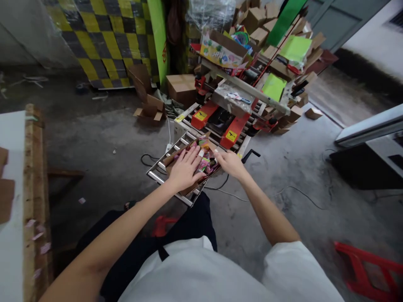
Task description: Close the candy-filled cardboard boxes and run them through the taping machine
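Observation:
An open cardboard box point(185, 189) sits on the roller conveyor point(155, 176) just in front of me. Small colourful packets point(206, 164), mostly pink with some green and yellow, fill it. My left hand point(186, 167) lies flat over the packets, fingers stretched out and slightly apart. At the box's right side, my right hand point(231, 162) has its fingers bent around the edge by a raised flap. Part of that grip is hidden from above.
Beyond the box stands a carton-sealing machine point(231, 135) with red-orange guides. Behind it are piled cartons point(255, 19) and a wrapped yellow-and-black stack point(110, 42). A wood-edged table point(34, 167) is at left, a red stool point(371, 268) at lower right. Cables cross the floor.

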{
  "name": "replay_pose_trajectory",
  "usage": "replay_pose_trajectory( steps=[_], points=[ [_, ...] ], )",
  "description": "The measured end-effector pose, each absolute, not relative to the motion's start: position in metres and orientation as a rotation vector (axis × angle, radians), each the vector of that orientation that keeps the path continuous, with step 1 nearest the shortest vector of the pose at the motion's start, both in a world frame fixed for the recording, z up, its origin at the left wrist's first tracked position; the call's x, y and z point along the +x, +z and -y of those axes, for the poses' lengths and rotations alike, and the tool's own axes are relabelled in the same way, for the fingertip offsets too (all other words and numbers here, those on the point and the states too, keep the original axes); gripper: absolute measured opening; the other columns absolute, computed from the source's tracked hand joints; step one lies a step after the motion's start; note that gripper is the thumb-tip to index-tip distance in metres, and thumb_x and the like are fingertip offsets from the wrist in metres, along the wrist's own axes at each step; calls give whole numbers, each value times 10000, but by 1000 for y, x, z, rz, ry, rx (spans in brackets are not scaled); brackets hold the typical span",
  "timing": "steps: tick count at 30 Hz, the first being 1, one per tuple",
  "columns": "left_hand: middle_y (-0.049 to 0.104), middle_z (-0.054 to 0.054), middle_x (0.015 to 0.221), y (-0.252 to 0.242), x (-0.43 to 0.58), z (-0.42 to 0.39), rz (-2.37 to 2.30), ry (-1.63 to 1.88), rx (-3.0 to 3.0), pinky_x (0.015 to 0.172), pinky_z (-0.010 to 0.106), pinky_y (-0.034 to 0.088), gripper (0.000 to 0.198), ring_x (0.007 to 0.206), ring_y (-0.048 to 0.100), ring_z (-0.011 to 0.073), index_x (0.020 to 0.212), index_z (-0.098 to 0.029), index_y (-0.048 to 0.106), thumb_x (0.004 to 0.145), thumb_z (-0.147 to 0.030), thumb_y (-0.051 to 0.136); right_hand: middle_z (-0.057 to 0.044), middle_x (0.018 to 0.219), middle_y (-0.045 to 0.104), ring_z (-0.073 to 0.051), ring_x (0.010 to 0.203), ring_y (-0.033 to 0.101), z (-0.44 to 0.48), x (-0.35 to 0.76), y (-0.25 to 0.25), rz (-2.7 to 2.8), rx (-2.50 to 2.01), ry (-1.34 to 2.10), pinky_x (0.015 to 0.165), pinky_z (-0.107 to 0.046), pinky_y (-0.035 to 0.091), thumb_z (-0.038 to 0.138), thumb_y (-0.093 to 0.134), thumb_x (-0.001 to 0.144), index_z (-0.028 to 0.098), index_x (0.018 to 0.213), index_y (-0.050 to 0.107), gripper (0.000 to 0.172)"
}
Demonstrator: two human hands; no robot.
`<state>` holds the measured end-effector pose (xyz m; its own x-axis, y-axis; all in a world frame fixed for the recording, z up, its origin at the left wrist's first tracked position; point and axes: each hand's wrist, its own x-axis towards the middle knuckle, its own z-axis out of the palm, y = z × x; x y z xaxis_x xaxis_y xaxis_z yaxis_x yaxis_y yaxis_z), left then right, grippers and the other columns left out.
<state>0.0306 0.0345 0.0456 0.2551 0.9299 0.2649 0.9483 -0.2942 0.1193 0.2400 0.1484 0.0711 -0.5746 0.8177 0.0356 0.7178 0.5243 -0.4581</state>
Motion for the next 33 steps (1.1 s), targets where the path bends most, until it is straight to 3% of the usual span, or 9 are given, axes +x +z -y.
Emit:
replay_pose_trajectory(
  steps=[4,8,10,14,18,21,26,29,33],
  points=[
    [282,215,1662,27,44,-47,1959,-260,-2472,1301,534,58,693,1577,217,315,1571,-49,366,1017,-462,426,-85,1050,787,-270,1069,689,-120,222,66,2604,-1266,379,1122,-505,270,410,460,1055,249,1106,765,348],
    [288,223,1659,20,32,-57,2022,-378,-2542,1308,510,90,694,1584,194,311,1533,-31,420,998,-473,437,-107,959,760,-269,1016,651,-122,197,60,2486,-1387,271,1071,-492,270,388,418,1067,196,984,737,382],
    [363,196,1635,19,17,-66,2082,-542,-2679,1299,505,159,665,1564,263,301,1545,-77,418,993,-447,423,-153,1059,715,-295,1058,606,-129,179,52,2399,-1492,219,1009,-463,319,382,401,1065,164,1022,701,373],
    [575,168,1478,24,-3,-73,2338,-1199,-2905,1171,436,433,620,1410,515,270,1541,-106,425,978,-350,337,-232,1273,577,-349,1118,513,-140,147,36,2352,-1578,100,968,-468,355,326,437,1033,116,1118,624,294],
    [670,153,1345,56,3,-51,2148,-1616,-2657,1103,411,499,435,1263,630,252,1294,-147,638,969,-358,441,-242,1302,543,-358,1113,476,-142,142,29,2407,-1539,62,984,-486,358,276,423,1023,110,1140,599,268],
    [686,100,1304,89,-6,-54,1877,-1579,-2457,1140,418,458,319,1253,621,234,1117,-206,707,992,-388,477,-230,1331,522,-350,1126,460,-142,145,30,2443,-1493,63,990,-476,361,274,395,1032,124,1162,593,280],
    [657,150,1353,87,-35,-120,2213,-1536,-2399,1138,454,447,618,1308,583,280,1321,-126,634,977,-595,428,-193,1366,504,-333,1171,439,-143,148,29,2457,-1387,102,1065,-488,322,341,414,1043,143,1192,607,314],
    [693,133,1315,55,-24,-134,2338,-1243,-2689,1097,410,484,688,1283,610,255,1325,-153,658,1013,-628,270,-183,1354,525,-318,1175,449,-147,152,26,2450,-1261,195,1100,-491,305,316,396,1039,135,1168,636,327],
    [462,173,1578,27,7,-100,2172,-761,-2709,1224,480,337,661,1512,373,267,1475,-116,533,1031,-514,249,-150,1134,613,-259,1100,517,-162,165,19,2184,-1212,490,1038,-382,386,187,267,1010,149,963,665,402]
  ],
)
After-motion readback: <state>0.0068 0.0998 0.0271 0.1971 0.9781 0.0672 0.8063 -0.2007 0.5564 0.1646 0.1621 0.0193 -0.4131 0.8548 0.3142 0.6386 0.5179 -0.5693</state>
